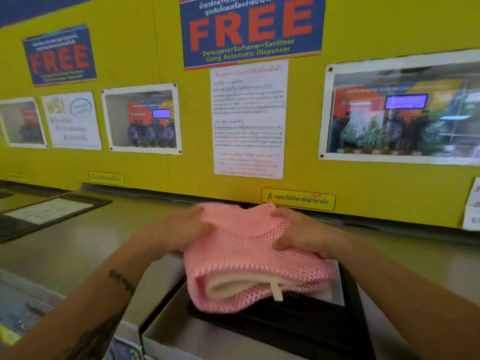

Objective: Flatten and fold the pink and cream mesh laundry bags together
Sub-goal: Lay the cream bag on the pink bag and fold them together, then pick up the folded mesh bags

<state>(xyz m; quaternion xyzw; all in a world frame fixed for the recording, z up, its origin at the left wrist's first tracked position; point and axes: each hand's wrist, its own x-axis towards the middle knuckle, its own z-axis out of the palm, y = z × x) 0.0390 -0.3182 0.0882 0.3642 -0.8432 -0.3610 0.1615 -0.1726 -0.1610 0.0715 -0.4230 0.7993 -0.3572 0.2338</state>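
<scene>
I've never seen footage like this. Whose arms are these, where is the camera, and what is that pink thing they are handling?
There is no machine here: these are a person's two bare arms, filmed by a wide-angle camera worn on their head, looking forward and down. That is why the arms reach in from the bottom of the picture.

The left hand and the right hand both press on a pink mesh laundry bag. It is folded over, and a cream mesh bag shows as a pale layer tucked inside the fold, with a small cream tab hanging out at the front.

The bundle rests on a black-framed panel on top of a grey surface, which looks like the top of a laundry machine. Behind is a yellow wall with posters, one reading FREE.
</scene>
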